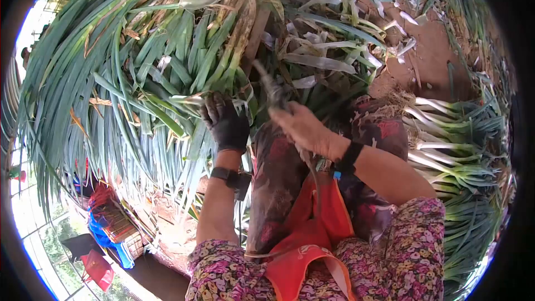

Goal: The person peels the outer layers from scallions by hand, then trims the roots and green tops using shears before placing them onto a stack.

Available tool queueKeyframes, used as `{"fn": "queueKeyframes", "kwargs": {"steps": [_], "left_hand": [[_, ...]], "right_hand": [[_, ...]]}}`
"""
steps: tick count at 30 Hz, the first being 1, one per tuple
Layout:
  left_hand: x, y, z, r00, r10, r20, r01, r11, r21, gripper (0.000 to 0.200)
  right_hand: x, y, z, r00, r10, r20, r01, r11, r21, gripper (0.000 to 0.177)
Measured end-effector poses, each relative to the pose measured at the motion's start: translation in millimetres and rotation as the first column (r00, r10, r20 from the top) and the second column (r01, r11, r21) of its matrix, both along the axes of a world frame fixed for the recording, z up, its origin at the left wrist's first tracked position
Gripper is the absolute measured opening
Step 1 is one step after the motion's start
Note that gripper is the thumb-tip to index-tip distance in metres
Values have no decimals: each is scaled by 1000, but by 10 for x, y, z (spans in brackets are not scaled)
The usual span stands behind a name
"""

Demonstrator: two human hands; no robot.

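Note:
My left hand (227, 127), in a dark glove, reaches onto a large heap of long green onions (106, 78). Its fingers are slightly bent and apart, with the tips against the leaves beside a pale stalk (186, 100). Whether they touch that stalk is hard to make out. My bare right hand (304, 127) is closed around a grey air blow gun (272, 85), its nozzle pointing up and to the left. A thin hose (313, 175) runs down from the gun past my lap. The gun looks slightly blurred.
Cleaned green onions with white stems (437, 156) lie in rows at my right. Peeled leaves and scraps (329, 58) cover the ground ahead, near bare brown soil (440, 69). A red apron (312, 234) lies over my lap. A blue-and-red bundle (111, 223) sits at lower left.

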State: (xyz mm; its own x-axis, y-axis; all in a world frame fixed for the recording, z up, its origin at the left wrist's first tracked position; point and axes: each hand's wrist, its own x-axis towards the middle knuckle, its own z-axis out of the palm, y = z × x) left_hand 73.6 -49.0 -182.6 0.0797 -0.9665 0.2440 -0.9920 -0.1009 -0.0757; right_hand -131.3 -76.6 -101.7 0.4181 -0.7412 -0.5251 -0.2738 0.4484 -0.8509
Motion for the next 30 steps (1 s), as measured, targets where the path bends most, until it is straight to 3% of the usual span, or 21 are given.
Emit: {"fn": "queueKeyframes", "kwargs": {"steps": [3, 5, 6, 9, 12, 14, 16, 19, 20, 22, 23, 27, 28, 30], "left_hand": [[-86, 60, 64, 996, -74, -43, 72, 996, -44, 49], [-87, -98, 143, 990, -103, -93, 97, 993, -67, 45], [-35, -265, 179, 988, -156, -12, 150, 968, -201, 41], [78, -774, 403, 959, 99, -267, -39, 975, 221, 47], [152, -1065, 272, 979, 180, -92, -107, 848, 520, 55], [151, -985, 80, 979, 190, -73, -128, 854, 505, 59], [-14, -859, 250, 956, 276, -94, -176, 802, 571, 66], [133, -805, -131, 918, 273, -288, -141, 903, 405, 67], [206, -872, -123, 887, 335, -317, -121, 832, 542, 69], [264, -977, -105, 870, 344, -353, -75, 800, 596, 70], [257, -1015, -115, 863, 346, -368, -46, 780, 624, 71], [284, -1028, 69, 736, 342, -584, 41, 839, 543, 61], [430, -1052, -145, 892, 98, -442, 115, 895, 432, 53], [342, -1054, -13, 868, 216, -447, 23, 881, 472, 49]], "right_hand": [[-151, 7, 237, 986, 115, 122, -125, 989, 84, 45], [-205, 64, 69, 986, 58, 154, -77, 990, 116, 46], [-258, 26, -16, 990, 36, 135, -53, 991, 119, 47], [-249, -24, -68, 994, 27, 107, -31, 999, 31, 50], [-224, 0, -57, 995, 38, 94, -37, 999, -11, 52], [-200, 60, -75, 996, 34, 84, -32, 999, -17, 54], [-202, 69, -110, 998, 34, 57, -31, 998, -50, 55], [-210, 140, -194, 1000, 11, 28, -10, 999, -43, 35], [-218, 169, -115, 997, 66, -28, -69, 993, -95, 43], [-279, 199, 55, 975, 163, -152, -193, 959, -206, 59], [-293, 238, 6, 972, 167, -165, -209, 936, -284, 59], [-268, 375, -40, 954, 216, -207, -283, 878, -385, 59], [-275, 373, -1, 952, 214, -218, -280, 894, -349, 59], [-264, 320, 142, 954, 187, -235, -246, 934, -258, 59]]}}
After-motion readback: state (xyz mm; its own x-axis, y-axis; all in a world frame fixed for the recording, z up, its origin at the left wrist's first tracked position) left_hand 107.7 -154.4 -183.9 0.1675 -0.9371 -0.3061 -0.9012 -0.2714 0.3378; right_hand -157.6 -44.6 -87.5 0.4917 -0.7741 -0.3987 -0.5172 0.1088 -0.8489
